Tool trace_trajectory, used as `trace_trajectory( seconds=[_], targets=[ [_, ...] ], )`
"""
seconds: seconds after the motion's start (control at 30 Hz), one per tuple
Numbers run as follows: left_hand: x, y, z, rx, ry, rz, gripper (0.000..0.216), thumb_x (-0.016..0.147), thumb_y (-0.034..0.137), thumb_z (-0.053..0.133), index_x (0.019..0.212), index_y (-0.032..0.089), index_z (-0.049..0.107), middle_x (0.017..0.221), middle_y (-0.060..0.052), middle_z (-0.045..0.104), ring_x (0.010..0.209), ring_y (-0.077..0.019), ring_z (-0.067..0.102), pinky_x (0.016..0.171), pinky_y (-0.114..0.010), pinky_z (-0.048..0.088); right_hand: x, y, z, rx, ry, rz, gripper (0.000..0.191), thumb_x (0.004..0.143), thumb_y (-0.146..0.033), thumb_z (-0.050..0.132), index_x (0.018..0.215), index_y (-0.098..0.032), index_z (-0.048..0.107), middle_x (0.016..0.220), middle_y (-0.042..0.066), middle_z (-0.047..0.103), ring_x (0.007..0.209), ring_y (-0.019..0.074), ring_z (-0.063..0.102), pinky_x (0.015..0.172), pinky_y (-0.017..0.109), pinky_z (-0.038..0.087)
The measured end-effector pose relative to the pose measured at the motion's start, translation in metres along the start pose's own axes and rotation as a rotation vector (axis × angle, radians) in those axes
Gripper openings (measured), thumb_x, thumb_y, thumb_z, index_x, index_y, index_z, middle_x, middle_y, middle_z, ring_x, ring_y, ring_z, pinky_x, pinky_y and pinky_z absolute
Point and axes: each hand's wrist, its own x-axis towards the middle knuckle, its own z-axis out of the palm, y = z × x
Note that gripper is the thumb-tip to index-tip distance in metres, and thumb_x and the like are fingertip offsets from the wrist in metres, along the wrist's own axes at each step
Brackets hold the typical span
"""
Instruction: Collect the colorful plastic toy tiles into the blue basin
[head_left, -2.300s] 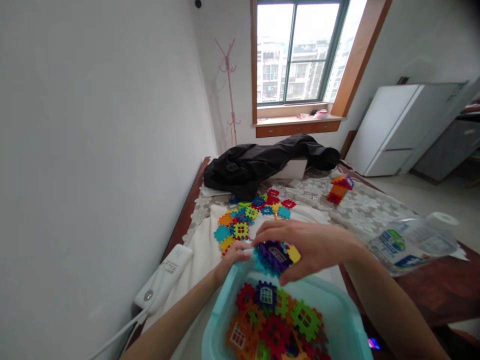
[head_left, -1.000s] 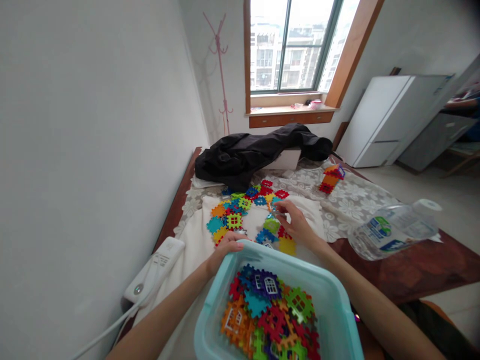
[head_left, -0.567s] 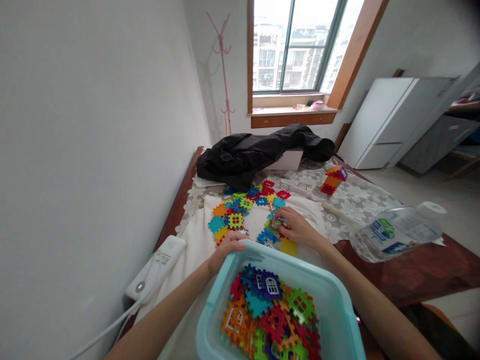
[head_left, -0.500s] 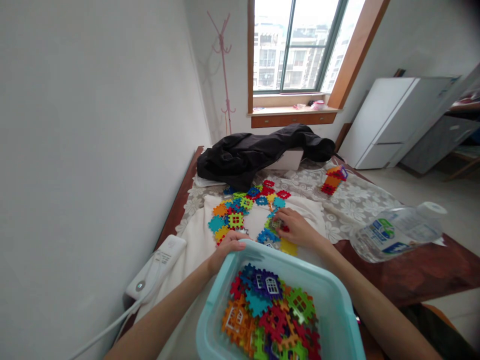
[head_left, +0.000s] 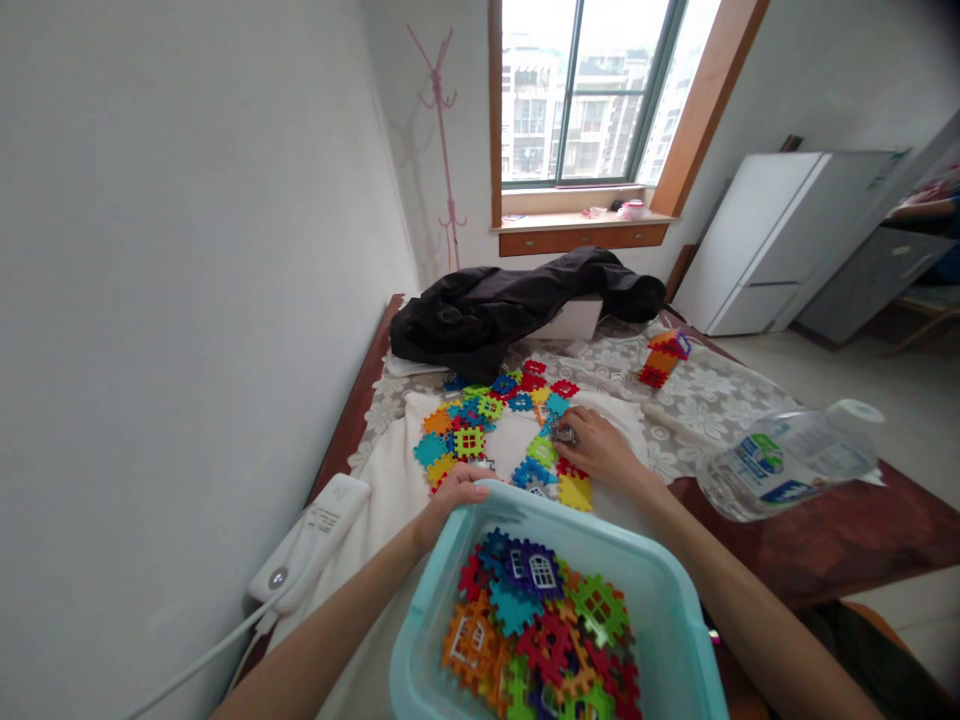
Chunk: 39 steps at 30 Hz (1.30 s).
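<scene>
A pale blue plastic tub (head_left: pixel 679 640) sits close to me, filled with several coloured interlocking tiles (head_left: pixel 544 630). My left hand (head_left: pixel 450 497) is closed over the tub's far left rim. My right hand (head_left: pixel 600 447) reaches over the white cloth (head_left: pixel 390 480), its fingers pinched on a small grey piece I cannot make out. Around it lie loose tiles (head_left: pixel 480 420), among them a green tile (head_left: pixel 541 450) and a yellow tile (head_left: pixel 576 492).
A clear water bottle (head_left: pixel 787 460) lies on its side at the right. A small block tower (head_left: pixel 661 360) stands on the lace cover. A black jacket (head_left: pixel 510 305) is heaped at the far end. A white power strip (head_left: pixel 311 530) lies at the left.
My right hand left the tub, where it held purple tiles, and went out among the loose tiles on the cloth. The left hand stayed on the tub's rim.
</scene>
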Motion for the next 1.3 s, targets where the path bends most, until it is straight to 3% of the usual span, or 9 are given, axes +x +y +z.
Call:
trace_trajectory(
  seconds=[0.1, 0.3, 0.47, 0.57, 0.7, 0.87, 1.03, 1.17, 1.3],
  targets=[
    [0.0, -0.003, -0.003, -0.005, -0.01, -0.003, 0.041, 0.069, 0.045, 0.087, 0.088, 0.009, 0.082, 0.08, -0.012, 0.077, 0.073, -0.0249, 0.069, 0.072, -0.034, 0.053, 0.0, 0.002, 0.008, 0.035, 0.023, -0.033, 0.021, 0.096, -0.021, 0.063, 0.116, -0.022, 0.068, 0.123, 0.013, 0.071, 0.112, 0.0318, 0.063, 0.099, 0.046, 0.051],
    [0.002, -0.001, -0.004, 0.01, -0.02, -0.015, 0.043, 0.067, 0.045, 0.087, 0.089, 0.008, 0.083, 0.08, -0.013, 0.078, 0.074, -0.0264, 0.07, 0.072, -0.035, 0.053, 0.004, 0.01, 0.018, 0.168, 0.045, 0.022, 0.053, 0.087, -0.014, 0.063, 0.139, -0.019, 0.062, 0.126, 0.015, 0.066, 0.117, 0.0329, 0.063, 0.106, 0.048, 0.052],
    [0.001, 0.001, -0.001, 0.013, 0.001, -0.028, 0.042, 0.066, 0.044, 0.087, 0.088, 0.009, 0.082, 0.078, -0.012, 0.076, 0.072, -0.0263, 0.069, 0.073, -0.037, 0.054, 0.005, 0.011, 0.018, 0.242, 0.024, 0.042, 0.044, 0.083, -0.013, 0.062, 0.126, -0.018, 0.068, 0.126, 0.015, 0.066, 0.117, 0.0327, 0.064, 0.108, 0.048, 0.05],
    [-0.002, 0.002, 0.002, -0.016, 0.037, -0.032, 0.039, 0.066, 0.042, 0.087, 0.09, 0.012, 0.081, 0.082, -0.011, 0.078, 0.077, -0.0283, 0.07, 0.08, -0.041, 0.056, 0.006, 0.011, 0.02, 0.239, 0.026, 0.042, 0.049, 0.083, -0.012, 0.061, 0.131, -0.017, 0.067, 0.128, 0.016, 0.068, 0.121, 0.0332, 0.063, 0.109, 0.049, 0.049],
    [-0.003, 0.005, 0.005, -0.019, 0.0, -0.045, 0.039, 0.065, 0.042, 0.087, 0.087, 0.011, 0.08, 0.079, -0.011, 0.077, 0.075, -0.0283, 0.07, 0.079, -0.041, 0.056, 0.007, 0.014, 0.024, 0.283, 0.038, 0.053, 0.055, 0.082, -0.01, 0.061, 0.136, -0.018, 0.066, 0.128, 0.015, 0.068, 0.12, 0.0313, 0.065, 0.109, 0.046, 0.051],
    [0.0, 0.006, 0.004, -0.003, 0.019, -0.012, 0.039, 0.064, 0.042, 0.088, 0.085, 0.01, 0.081, 0.077, -0.011, 0.077, 0.072, -0.0265, 0.07, 0.073, -0.037, 0.054, 0.009, 0.013, 0.021, 0.37, 0.056, 0.058, 0.04, 0.077, -0.01, 0.061, 0.115, -0.021, 0.068, 0.118, 0.01, 0.071, 0.111, 0.0291, 0.067, 0.103, 0.045, 0.053],
    [0.002, 0.004, 0.0, 0.018, -0.019, -0.028, 0.043, 0.065, 0.045, 0.088, 0.086, 0.008, 0.084, 0.078, -0.013, 0.077, 0.071, -0.0239, 0.068, 0.068, -0.033, 0.052, 0.011, 0.0, 0.001, 0.651, 0.114, 0.09, 0.019, 0.089, -0.029, 0.067, 0.106, -0.023, 0.068, 0.095, 0.004, 0.072, 0.085, 0.0231, 0.065, 0.082, 0.038, 0.055],
    [0.001, 0.005, 0.002, 0.008, -0.002, 0.013, 0.038, 0.065, 0.044, 0.088, 0.082, 0.011, 0.083, 0.074, -0.009, 0.076, 0.067, -0.0207, 0.065, 0.065, -0.03, 0.048, 0.001, -0.016, -0.023, 1.131, 0.075, 0.136, 0.044, 0.088, -0.056, 0.081, 0.118, -0.025, 0.07, 0.096, 0.005, 0.073, 0.078, 0.0208, 0.067, 0.07, 0.035, 0.058],
    [0.0, 0.006, 0.003, 0.064, -0.066, 0.008, 0.037, 0.067, 0.045, 0.086, 0.079, 0.01, 0.083, 0.069, -0.008, 0.073, 0.061, -0.0177, 0.06, 0.059, -0.028, 0.042, -0.01, -0.027, -0.036, 1.217, -0.131, -0.038, 0.061, 0.087, -0.074, 0.078, 0.124, -0.024, 0.076, 0.106, 0.01, 0.077, 0.092, 0.0261, 0.073, 0.08, 0.039, 0.062]
  ],
)
